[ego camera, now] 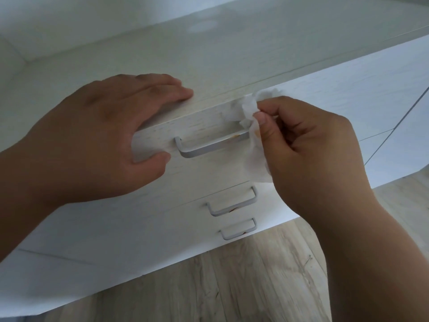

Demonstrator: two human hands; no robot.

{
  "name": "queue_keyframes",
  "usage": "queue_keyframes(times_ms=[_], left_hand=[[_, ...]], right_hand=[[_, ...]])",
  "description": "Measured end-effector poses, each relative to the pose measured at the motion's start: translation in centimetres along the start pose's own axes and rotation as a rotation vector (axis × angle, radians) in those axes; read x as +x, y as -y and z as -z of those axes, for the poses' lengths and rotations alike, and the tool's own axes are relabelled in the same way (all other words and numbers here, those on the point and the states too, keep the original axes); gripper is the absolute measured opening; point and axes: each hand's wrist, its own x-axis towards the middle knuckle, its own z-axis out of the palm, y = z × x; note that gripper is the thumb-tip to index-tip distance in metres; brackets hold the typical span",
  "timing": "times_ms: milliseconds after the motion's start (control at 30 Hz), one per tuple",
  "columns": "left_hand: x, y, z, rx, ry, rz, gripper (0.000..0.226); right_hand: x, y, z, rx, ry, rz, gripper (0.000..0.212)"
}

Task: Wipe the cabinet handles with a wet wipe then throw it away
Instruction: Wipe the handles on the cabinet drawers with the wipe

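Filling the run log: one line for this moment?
step: wiping top handle | right hand: wipe at handle's right end | left hand: braced on cabinet

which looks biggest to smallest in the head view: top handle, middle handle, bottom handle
1. top handle
2. middle handle
3. bottom handle
They may well match in real size; the top one is nearest the camera.

Wet wipe pinched in right hand against top handle's right end, left hand flat on cabinet edge alongside
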Motion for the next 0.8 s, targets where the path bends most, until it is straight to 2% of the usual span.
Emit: queue_keyframes(times_ms=[167,367,600,800], left_hand=[[-0.1,-0.1,0.0,-0.002,-0.018,0.004,0.08],[-0.1,-0.3,0.2,-0.001,0.008,0.012,0.081],[-0.1,-0.5,0.2,0.03,0.006,0.013,0.082],[-0.2,-0.7,0.3,0.025,-0.003,0.021,0.081]], right_hand=[[0.0,0.0,0.6,-0.017,0.048,0.022,0.017],[-0.3,-0.1,-0.8,-0.041,-0.148,0.056,0.016],[-0.9,0.2,-1.5,-0.018,-0.112,0.017,0.016],[-2.2,0.7,-3.1,-0.008,-0.291,-0.02,0.012]])
